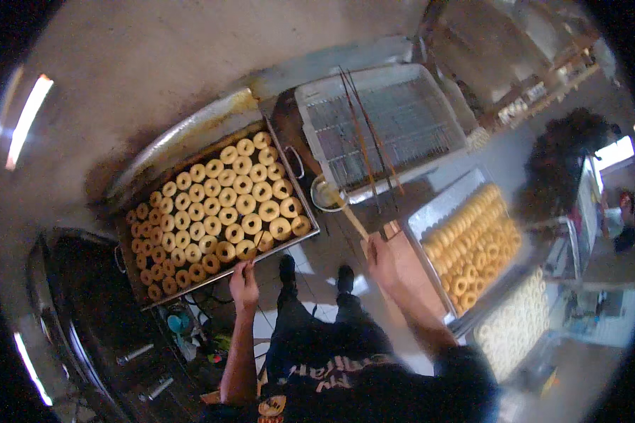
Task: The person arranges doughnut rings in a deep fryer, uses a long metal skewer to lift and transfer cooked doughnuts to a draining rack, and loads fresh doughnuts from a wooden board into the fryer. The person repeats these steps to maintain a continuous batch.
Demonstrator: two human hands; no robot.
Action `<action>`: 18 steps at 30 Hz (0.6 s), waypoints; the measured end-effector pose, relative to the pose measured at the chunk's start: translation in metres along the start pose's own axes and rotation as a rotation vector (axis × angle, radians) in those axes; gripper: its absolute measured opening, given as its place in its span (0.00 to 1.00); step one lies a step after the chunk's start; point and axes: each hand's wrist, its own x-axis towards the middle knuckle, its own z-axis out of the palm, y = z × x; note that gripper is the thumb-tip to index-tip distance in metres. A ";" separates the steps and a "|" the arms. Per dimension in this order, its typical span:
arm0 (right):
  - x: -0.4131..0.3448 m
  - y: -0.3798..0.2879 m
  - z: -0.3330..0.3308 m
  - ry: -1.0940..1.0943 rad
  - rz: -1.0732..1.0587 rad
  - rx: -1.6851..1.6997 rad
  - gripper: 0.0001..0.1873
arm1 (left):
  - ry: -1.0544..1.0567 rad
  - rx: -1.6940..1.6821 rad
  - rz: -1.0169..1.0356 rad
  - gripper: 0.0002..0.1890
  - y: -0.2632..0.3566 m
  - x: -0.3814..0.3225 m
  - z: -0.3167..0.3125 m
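Note:
A rectangular metal fryer pan (318, 231) stands before me on the left, filled with rows of ring doughnuts (227, 197). Most are pale; several along the near edge look browner. At the pan's front rim, the fingers of my left hand (244, 285) are pinched on a thin dark stick (259, 243) that reaches over the doughnuts. My right hand (383, 261) grips the wooden handle (355, 222) of a round skimmer or ladle (326, 194). Its round head is beside the pan's right side, near the corner of a wire-rack tray.
The wire-rack tray (309, 132) carries long thin sticks (368, 132) across it. At right, a metal tray (428, 275) holds stacked golden doughnuts (473, 243). Beyond it lies a tray of pale dough rings (513, 322). A metal splash guard (190, 127) rises behind the fryer.

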 end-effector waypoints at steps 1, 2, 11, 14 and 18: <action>-0.042 0.029 0.027 0.130 -0.074 0.018 0.17 | -0.088 0.134 0.087 0.11 0.007 0.028 0.008; -0.076 0.017 0.027 0.080 -0.003 -0.067 0.17 | -0.107 0.233 0.150 0.11 -0.002 0.045 0.008; -0.135 -0.137 -0.149 -0.293 0.290 -0.835 0.22 | -0.474 0.349 0.475 0.10 0.002 0.145 0.033; -0.080 -0.199 -0.163 -0.311 0.129 -0.955 0.22 | -0.531 0.453 0.464 0.10 0.003 0.156 0.041; -0.032 -0.250 -0.160 -0.246 -0.057 -1.085 0.21 | -0.568 0.387 0.595 0.12 -0.013 0.180 0.059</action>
